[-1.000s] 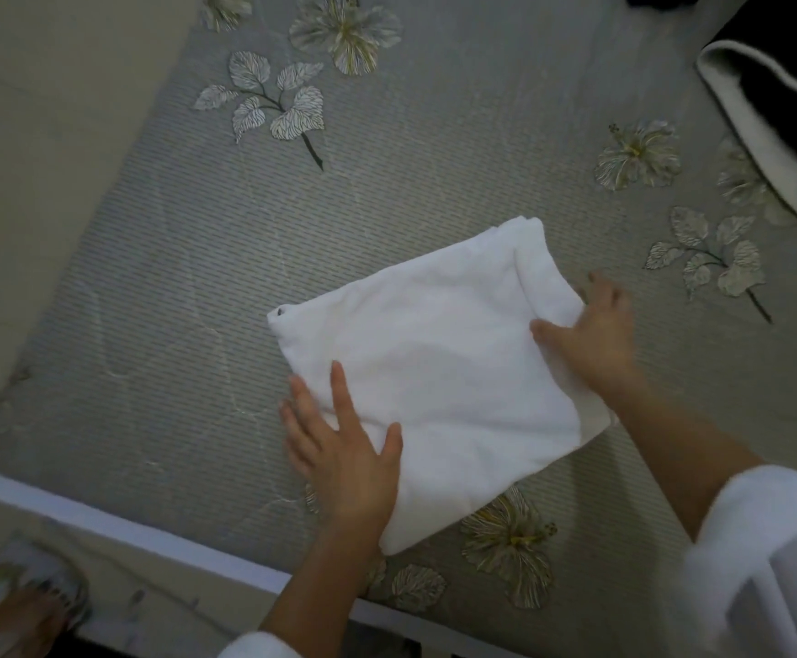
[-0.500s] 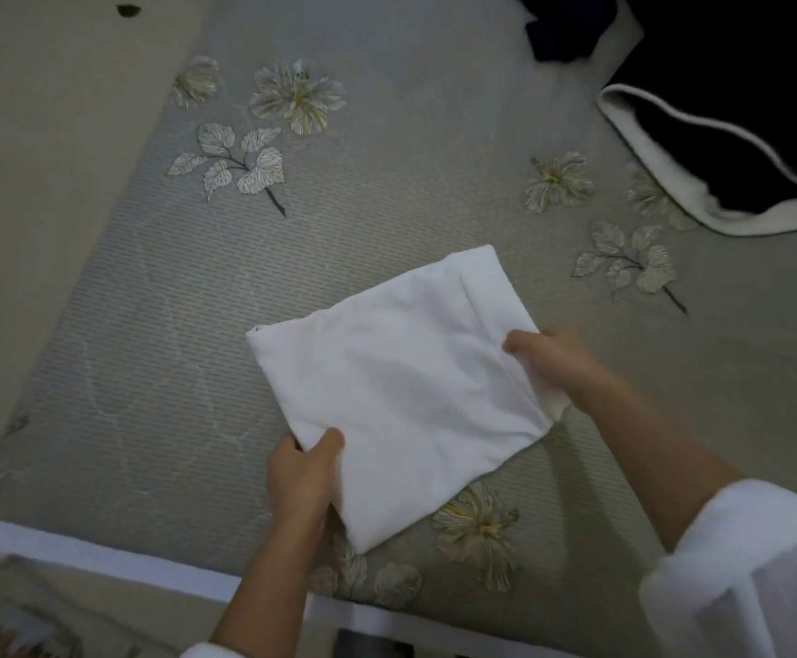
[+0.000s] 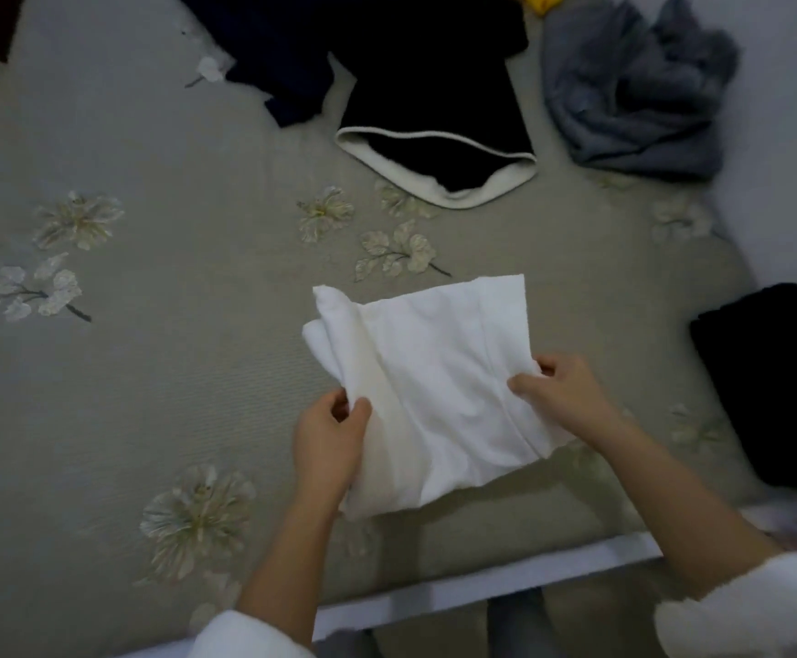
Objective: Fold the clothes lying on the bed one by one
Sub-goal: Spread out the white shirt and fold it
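- The bed (image 3: 159,382) fills most of my view, covered in a grey-green spread printed with pale flowers and leaves; its white edge runs along the bottom.
- A black top with a white-lined hem (image 3: 434,106) lies flat at the far side of the bed, hem opening toward me.
- Just right of it sits a crumpled grey garment (image 3: 634,87), bunched in loose folds near the wall.
- To the left of the black top lies a dark navy piece (image 3: 273,54), partly cut off by the top of my view.
- At the right edge I see a black folded item (image 3: 776,382) — too dark for me to tell what kind of garment it is.
- The white folded garment (image 3: 434,382) is in the middle of the bed near the front edge, its near side lifted and rumpled, its far corners lying on the spread.
- My right hand (image 3: 563,396) pinches the garment's right edge, thumb on top and fingers curled underneath.
- My left hand (image 3: 327,441) is clenched on the lower left edge — thumb pressed over the cloth.
- A scrap of yellow fabric (image 3: 536,0) peeks in at the very top.
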